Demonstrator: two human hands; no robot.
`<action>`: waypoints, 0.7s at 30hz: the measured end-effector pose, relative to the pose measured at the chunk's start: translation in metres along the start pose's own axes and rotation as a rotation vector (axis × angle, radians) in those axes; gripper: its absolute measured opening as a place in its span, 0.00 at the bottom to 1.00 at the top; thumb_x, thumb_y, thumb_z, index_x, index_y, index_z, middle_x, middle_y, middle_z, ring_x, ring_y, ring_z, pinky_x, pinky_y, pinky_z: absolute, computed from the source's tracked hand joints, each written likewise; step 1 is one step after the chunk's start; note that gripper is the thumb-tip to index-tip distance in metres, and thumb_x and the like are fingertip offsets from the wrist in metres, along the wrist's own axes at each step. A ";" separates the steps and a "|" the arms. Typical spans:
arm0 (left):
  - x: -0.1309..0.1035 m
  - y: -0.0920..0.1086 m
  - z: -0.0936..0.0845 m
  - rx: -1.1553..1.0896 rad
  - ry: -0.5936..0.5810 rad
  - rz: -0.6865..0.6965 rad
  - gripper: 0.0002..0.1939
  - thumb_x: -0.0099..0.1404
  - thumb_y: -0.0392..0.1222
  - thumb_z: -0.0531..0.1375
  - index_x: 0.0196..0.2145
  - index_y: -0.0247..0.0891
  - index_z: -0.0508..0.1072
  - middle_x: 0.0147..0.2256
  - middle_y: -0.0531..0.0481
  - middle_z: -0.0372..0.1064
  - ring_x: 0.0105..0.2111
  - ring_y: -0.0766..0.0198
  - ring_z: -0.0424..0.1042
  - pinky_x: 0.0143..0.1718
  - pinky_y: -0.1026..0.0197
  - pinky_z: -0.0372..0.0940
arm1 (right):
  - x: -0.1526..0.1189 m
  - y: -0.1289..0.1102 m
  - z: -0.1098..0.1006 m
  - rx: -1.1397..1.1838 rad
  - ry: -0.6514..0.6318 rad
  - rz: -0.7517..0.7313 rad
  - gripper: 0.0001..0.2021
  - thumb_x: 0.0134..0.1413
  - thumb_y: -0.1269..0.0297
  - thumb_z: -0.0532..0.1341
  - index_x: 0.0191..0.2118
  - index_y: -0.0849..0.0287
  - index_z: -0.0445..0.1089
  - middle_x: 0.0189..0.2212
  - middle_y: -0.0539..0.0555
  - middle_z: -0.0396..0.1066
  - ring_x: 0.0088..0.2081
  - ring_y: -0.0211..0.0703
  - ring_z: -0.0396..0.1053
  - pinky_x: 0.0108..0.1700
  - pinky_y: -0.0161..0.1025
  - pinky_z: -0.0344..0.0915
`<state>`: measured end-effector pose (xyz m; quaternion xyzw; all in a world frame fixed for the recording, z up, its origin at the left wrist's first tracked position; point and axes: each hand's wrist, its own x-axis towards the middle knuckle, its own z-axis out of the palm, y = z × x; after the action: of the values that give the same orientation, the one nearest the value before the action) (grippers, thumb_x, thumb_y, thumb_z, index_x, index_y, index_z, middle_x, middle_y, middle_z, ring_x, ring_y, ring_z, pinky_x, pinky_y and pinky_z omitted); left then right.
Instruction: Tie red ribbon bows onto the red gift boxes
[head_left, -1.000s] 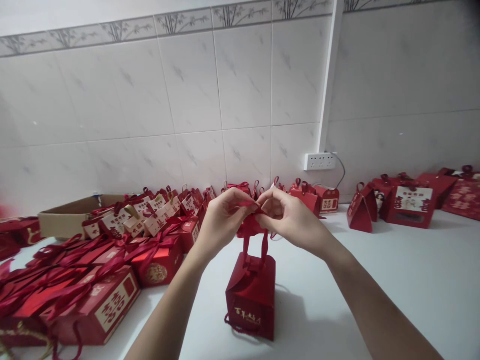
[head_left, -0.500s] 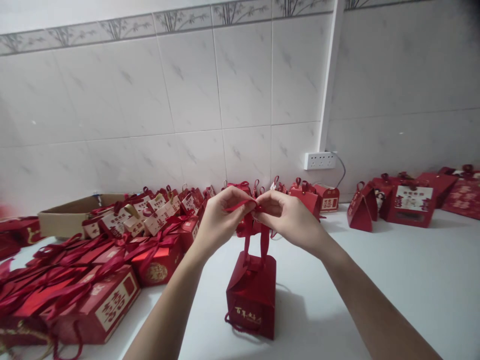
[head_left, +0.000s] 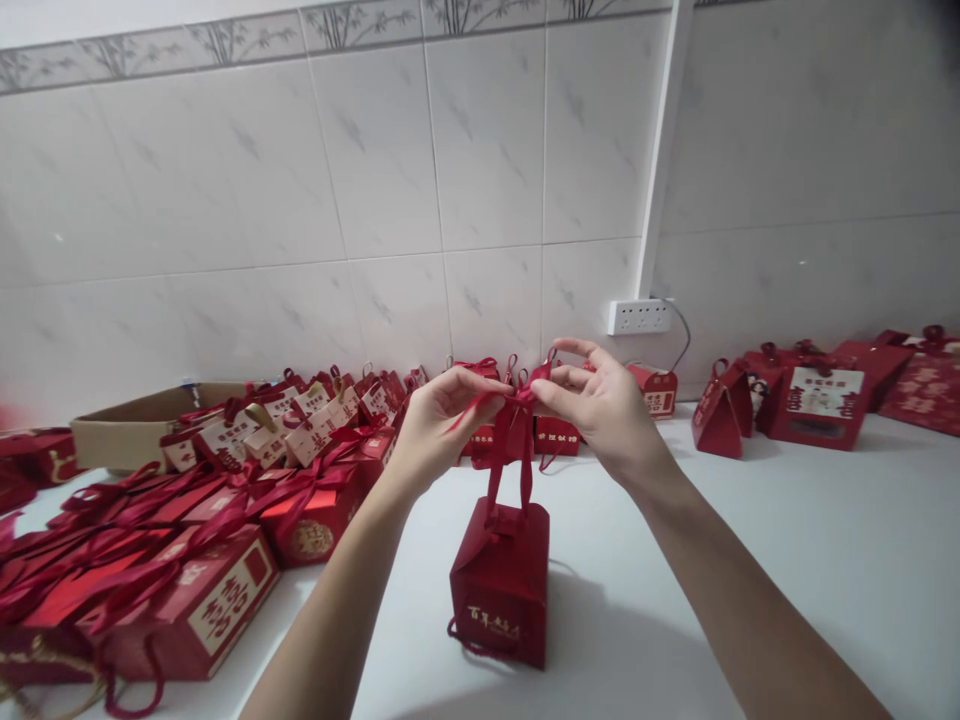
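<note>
**Red ribbon (head_left: 514,440) pinched at the knot above a small red box (head_left: 499,590)**

A person's left hand (head_left: 442,420) grips the ribbon between thumb and fingertips, while the right hand (head_left: 600,405) pinches it beside the knot, its other fingers lifted away. The box stands upright directly below the grip, two strands rising from its top. Tying neatly probably calls for even, gentle tension from both sides, the knot kept centred and the satin flat; a hard upward tug could lift or tip the light-looking box. A white table (head_left: 637,560) spreads beneath the hands. Ribboned boxes (head_left: 225,610) crowd left of the grip, a cardboard tray (head_left: 120,450) farther beyond them; more red packages (head_left: 817,410) stand well right. Behind, a socket strip (head_left: 640,318) is fixed to a marbled tile wall (head_left: 487,180).
</note>
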<state>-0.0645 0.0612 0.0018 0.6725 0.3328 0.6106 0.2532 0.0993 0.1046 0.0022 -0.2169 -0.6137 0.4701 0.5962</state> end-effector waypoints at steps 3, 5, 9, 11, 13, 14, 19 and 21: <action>0.000 -0.003 -0.003 0.021 -0.015 -0.007 0.09 0.57 0.44 0.63 0.31 0.35 0.71 0.40 0.44 0.74 0.42 0.60 0.73 0.39 0.61 0.70 | 0.000 -0.002 -0.001 0.012 -0.007 -0.001 0.27 0.42 0.65 0.66 0.49 0.62 0.59 0.29 0.49 0.69 0.30 0.39 0.73 0.37 0.41 0.74; 0.001 -0.004 -0.005 0.059 0.000 -0.029 0.09 0.57 0.45 0.62 0.31 0.36 0.72 0.39 0.44 0.73 0.41 0.61 0.73 0.39 0.62 0.70 | 0.000 -0.003 -0.001 0.010 -0.005 -0.005 0.25 0.43 0.66 0.64 0.49 0.61 0.59 0.30 0.49 0.68 0.29 0.38 0.72 0.37 0.40 0.74; -0.002 -0.008 -0.009 0.099 0.034 -0.101 0.09 0.56 0.45 0.63 0.30 0.35 0.72 0.32 0.48 0.73 0.33 0.66 0.72 0.36 0.64 0.68 | 0.002 -0.004 -0.001 0.031 -0.002 -0.003 0.23 0.41 0.69 0.62 0.46 0.61 0.59 0.26 0.45 0.64 0.26 0.35 0.70 0.35 0.40 0.74; -0.007 -0.014 -0.013 0.085 0.082 -0.147 0.10 0.55 0.45 0.64 0.28 0.35 0.71 0.29 0.50 0.72 0.30 0.68 0.71 0.35 0.65 0.67 | 0.000 -0.004 -0.002 0.039 0.007 0.013 0.22 0.40 0.69 0.61 0.45 0.60 0.59 0.24 0.44 0.63 0.24 0.35 0.69 0.34 0.40 0.73; -0.016 -0.021 -0.018 0.043 0.142 -0.219 0.11 0.54 0.46 0.65 0.27 0.35 0.70 0.26 0.52 0.70 0.28 0.70 0.70 0.33 0.66 0.66 | -0.005 -0.004 -0.006 0.016 0.023 0.045 0.22 0.39 0.69 0.61 0.45 0.60 0.59 0.24 0.43 0.63 0.24 0.34 0.68 0.33 0.40 0.73; -0.022 -0.025 -0.022 0.014 0.166 -0.266 0.12 0.53 0.46 0.65 0.27 0.35 0.70 0.24 0.53 0.69 0.26 0.70 0.69 0.32 0.67 0.65 | -0.009 -0.003 -0.010 -0.005 0.032 0.069 0.22 0.39 0.69 0.61 0.44 0.60 0.59 0.23 0.43 0.63 0.23 0.34 0.67 0.33 0.40 0.73; -0.056 -0.052 -0.045 -0.102 0.295 -0.543 0.14 0.51 0.47 0.65 0.26 0.33 0.68 0.24 0.52 0.69 0.24 0.71 0.67 0.27 0.68 0.64 | -0.040 0.008 -0.043 -0.014 0.130 0.283 0.19 0.39 0.71 0.63 0.41 0.59 0.62 0.22 0.43 0.63 0.24 0.34 0.68 0.34 0.39 0.73; -0.069 -0.063 -0.054 -0.104 0.359 -0.643 0.13 0.53 0.46 0.63 0.28 0.32 0.68 0.27 0.49 0.70 0.24 0.70 0.68 0.25 0.68 0.64 | -0.055 0.015 -0.058 0.041 0.180 0.379 0.17 0.39 0.72 0.64 0.39 0.60 0.63 0.24 0.46 0.66 0.28 0.35 0.70 0.38 0.38 0.74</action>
<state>-0.1284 0.0464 -0.0830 0.4021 0.5349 0.6241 0.4034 0.1601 0.0842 -0.0483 -0.3573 -0.4963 0.5649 0.5540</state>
